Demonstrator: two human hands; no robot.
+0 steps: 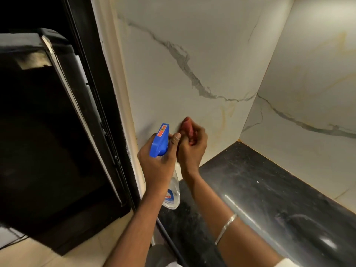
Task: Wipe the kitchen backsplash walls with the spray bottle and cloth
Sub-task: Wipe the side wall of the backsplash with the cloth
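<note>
My left hand (157,160) grips a clear spray bottle (172,191) by its blue trigger head (160,140), nozzle aimed at the white marble backsplash (173,74). A finger rests by the trigger. Just to the right, my right hand (192,147) is closed around a bunched red cloth (187,125), held close to the low part of the wall, slightly blurred. Whether the cloth touches the wall is unclear. The two hands are nearly touching.
A black stone countertop (260,189) runs along the right below a second marble wall (308,83). A tall black appliance (48,132) fills the left side beside a cream wall edge (123,93). Pale floor tiles (77,253) show at the bottom left.
</note>
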